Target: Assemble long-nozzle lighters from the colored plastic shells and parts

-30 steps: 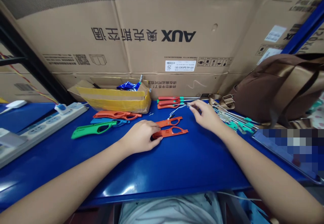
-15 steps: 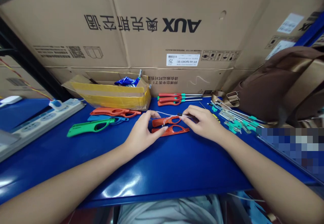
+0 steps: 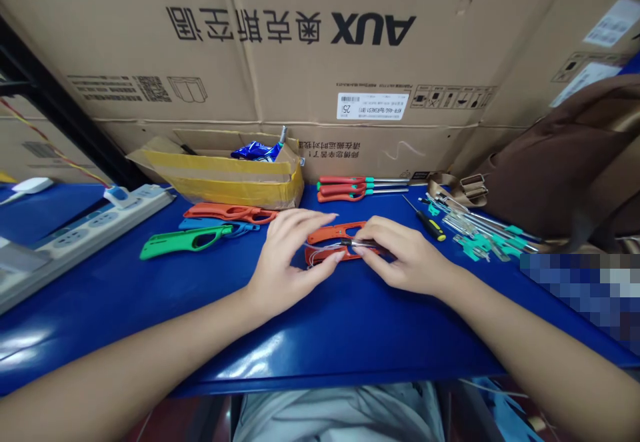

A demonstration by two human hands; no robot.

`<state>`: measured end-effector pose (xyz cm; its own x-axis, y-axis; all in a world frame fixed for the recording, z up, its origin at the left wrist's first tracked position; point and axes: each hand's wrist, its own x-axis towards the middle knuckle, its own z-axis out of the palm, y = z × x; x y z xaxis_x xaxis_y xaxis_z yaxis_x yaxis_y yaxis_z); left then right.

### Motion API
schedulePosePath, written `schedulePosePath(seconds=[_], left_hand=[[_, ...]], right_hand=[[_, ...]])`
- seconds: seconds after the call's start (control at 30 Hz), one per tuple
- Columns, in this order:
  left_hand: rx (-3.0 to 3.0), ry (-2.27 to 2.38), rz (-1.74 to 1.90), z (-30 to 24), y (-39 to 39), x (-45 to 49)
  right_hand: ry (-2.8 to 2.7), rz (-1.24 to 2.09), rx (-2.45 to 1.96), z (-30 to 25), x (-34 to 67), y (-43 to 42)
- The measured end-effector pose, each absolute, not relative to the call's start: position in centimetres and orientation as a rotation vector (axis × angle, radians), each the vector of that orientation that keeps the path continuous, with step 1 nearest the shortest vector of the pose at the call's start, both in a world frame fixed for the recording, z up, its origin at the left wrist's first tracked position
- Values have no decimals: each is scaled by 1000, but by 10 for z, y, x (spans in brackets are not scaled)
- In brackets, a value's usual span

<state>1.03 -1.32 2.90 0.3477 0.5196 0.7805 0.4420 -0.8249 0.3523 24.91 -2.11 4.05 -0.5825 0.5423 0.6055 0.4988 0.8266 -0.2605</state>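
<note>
A: Nearest entry?
B: Desk (image 3: pixel 320 349), blue, glossy. Left hand (image 3: pixel 287 272): open, thumb and fingers apart, at the left ends of near shell (image 3: pixel 327 253) and far shell (image 3: pixel 327 233), both orange. Right hand (image 3: pixel 407 259): closed, fingertips pinching a rod (image 3: pixel 356 244), metal, black-ended, partly hidden in the grip.
A: Location of the rod?
B: Over the near shell, between the hands. Wire (image 3: pixel 311 255), white, thin, looped at that shell's left end; left-hand contact with it, cannot tell.
A: The two shells?
B: Side by side on the desk, partly covered by fingers.
A: Flanks?
B: Left: power strip (image 3: pixel 90 235), white; green shell (image 3: pixel 167 243), blue shell (image 3: pixel 193 224), third orange shell (image 3: pixel 207 211), ordered front to back. Right: screwdriver (image 3: pixel 431 226), black and yellow; loose rods (image 3: pixel 475 245), teal fittings, heaped.
A: Farther?
B: Lighters (image 3: pixel 343 189), red, three, grouped. Box (image 3: pixel 230 182), yellow-taped, blue packet (image 3: pixel 257 151) inside. Bag (image 3: pixel 540 155), brown, far right.
A: Last?
B: Carton (image 3: pixel 300 95), print inverted, behind everything.
</note>
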Motion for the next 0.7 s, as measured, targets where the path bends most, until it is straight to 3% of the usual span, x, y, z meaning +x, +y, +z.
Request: schedulePosePath(seconds=[0.7], left_hand=[[2524, 630, 1400, 26, -9, 8]], right_hand=[[-2440, -12, -686, 43, 258, -19]])
